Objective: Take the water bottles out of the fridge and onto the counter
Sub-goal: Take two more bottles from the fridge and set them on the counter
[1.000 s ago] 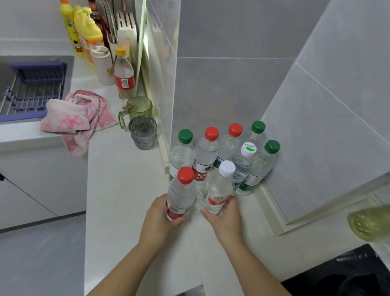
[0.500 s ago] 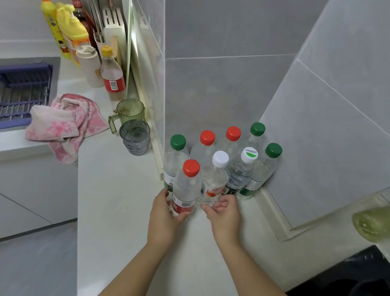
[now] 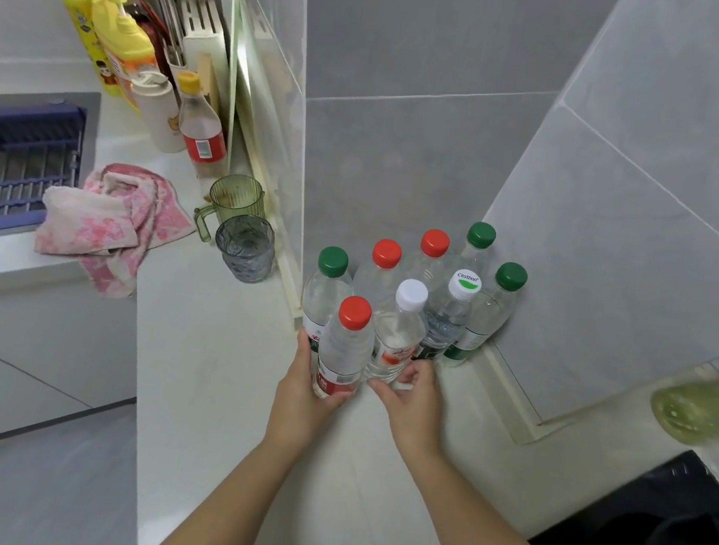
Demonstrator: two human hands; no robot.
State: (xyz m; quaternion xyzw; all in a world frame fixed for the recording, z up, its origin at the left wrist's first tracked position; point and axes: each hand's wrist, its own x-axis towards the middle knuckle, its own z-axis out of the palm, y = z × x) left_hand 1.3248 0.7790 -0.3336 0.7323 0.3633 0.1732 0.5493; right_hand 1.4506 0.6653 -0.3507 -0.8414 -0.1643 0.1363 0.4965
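Head view: eight water bottles (image 3: 446, 318) stand packed together at mid-frame on the desk (image 3: 212, 367). The left hand (image 3: 302, 384) wraps the front red-capped bottle (image 3: 344, 351) low on its label. The right hand (image 3: 417, 402) has its fingers (image 3: 401, 378) curled round the base of the white-capped bottle (image 3: 397, 335) beside it. Both look full — heavyish, thin-walled, perhaps slick from the fridge — so a mid-body hold seems safest.
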